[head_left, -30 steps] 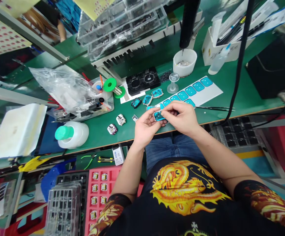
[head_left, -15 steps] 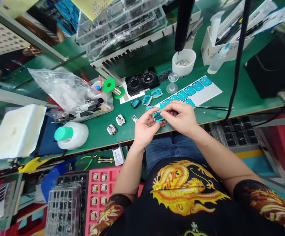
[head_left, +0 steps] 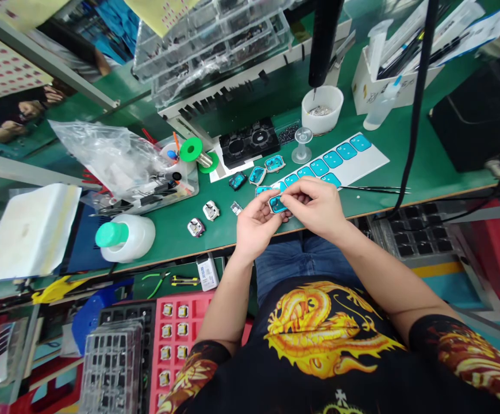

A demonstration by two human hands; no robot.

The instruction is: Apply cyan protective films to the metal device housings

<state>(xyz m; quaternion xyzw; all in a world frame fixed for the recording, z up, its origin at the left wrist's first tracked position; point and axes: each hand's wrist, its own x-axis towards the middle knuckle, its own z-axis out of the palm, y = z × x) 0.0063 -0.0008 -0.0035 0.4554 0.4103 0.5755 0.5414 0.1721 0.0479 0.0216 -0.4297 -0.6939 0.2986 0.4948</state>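
Note:
My left hand [head_left: 255, 225] is closed around a small watch case [head_left: 277, 204] with a blue face, close to the bench's front edge. From the other side, my right hand [head_left: 314, 204] pinches at the top of that case; whether a separate small part sits in its fingertips is hidden. Behind my hands lies a white sheet of blue rounded-square stickers [head_left: 345, 151]. Several more cases with blue faces, one of them a dark case [head_left: 237, 180], lie just beyond my left hand. A white case [head_left: 211, 210] and a reddish case [head_left: 196, 227] rest farther left.
Tweezers [head_left: 375, 188] lie right of my hands. A white cup [head_left: 322, 109] stands under a hanging screwdriver [head_left: 321, 52]. A clear spool [head_left: 303, 145], a green spool [head_left: 192, 149] and a white bottle [head_left: 133, 237] stand on the bench. A pink tray [head_left: 167, 345] is below.
My hands and the watch case stay almost in place, with only slight finger motion. At the upper left, another person's hands have shifted.

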